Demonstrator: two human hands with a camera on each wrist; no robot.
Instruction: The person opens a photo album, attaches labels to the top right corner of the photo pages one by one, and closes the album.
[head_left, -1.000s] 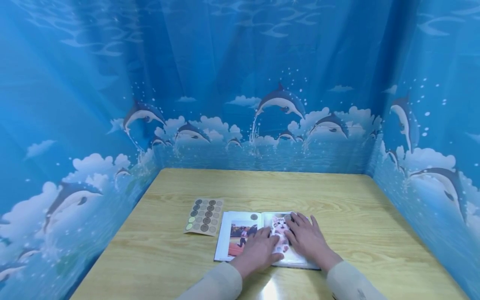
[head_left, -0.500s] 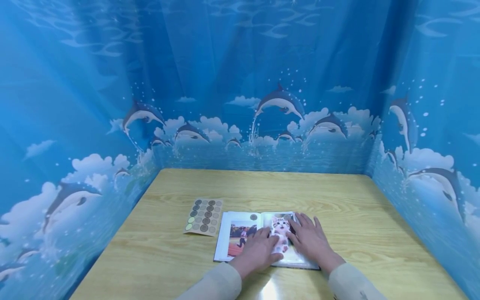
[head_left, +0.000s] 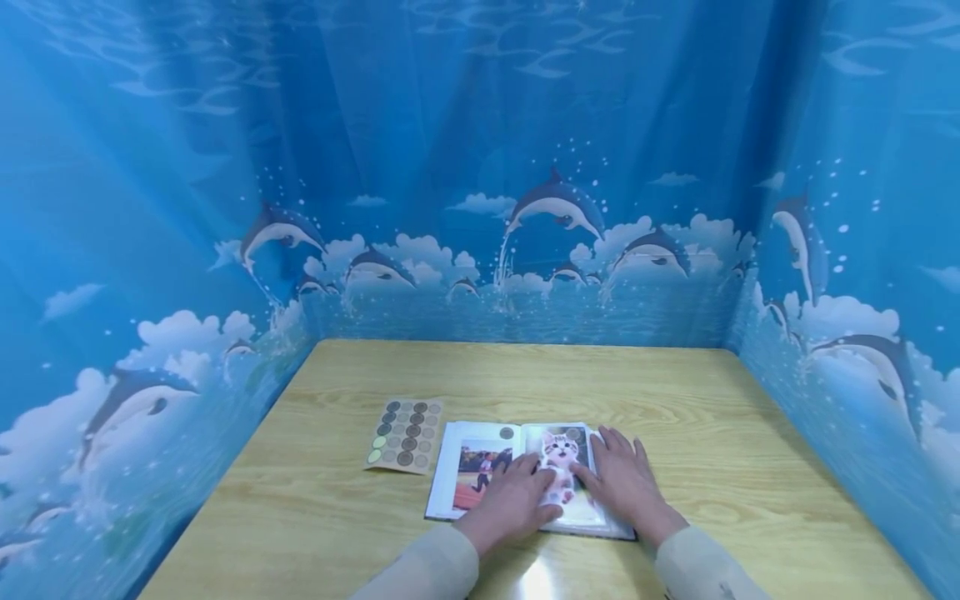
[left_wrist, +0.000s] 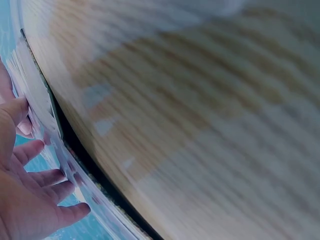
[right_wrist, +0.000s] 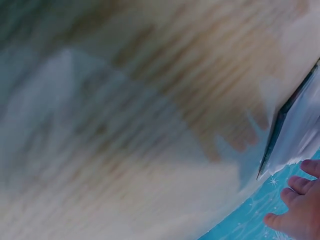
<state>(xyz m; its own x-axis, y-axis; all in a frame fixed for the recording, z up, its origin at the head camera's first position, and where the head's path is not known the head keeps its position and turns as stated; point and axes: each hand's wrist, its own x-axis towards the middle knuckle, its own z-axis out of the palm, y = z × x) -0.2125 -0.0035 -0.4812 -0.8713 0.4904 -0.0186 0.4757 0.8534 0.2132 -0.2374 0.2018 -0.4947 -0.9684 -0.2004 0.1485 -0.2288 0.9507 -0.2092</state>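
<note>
An open photo album [head_left: 439, 492] lies on the table, its left page bearing a photo of a running person [head_left: 471, 473]. On the right page is a kitten picture [head_left: 559, 450], with a round grey sticker [head_left: 574, 434] near its top right. My left hand [head_left: 510, 498] rests across the fold and lower middle with spread fingers, hiding part of both pages. Fingers extended, my right hand [head_left: 627, 482] lies along the right page's outer edge, its thumb by the kitten. The left wrist view catches the left hand [left_wrist: 30, 195] over the album's edge [left_wrist: 82, 160]; the right hand [right_wrist: 300, 207] shows at the right wrist view's corner.
Left of the album lies a sheet of round stickers [head_left: 405, 435], in dark, pale and light green rows. The wooden table [head_left: 645, 383] is bordered at the back and sides by blue dolphin curtains [head_left: 480, 217].
My right hand has slid a little to the right, uncovering more of the kitten picture and its round sticker. My left hand has stayed almost in place.
</note>
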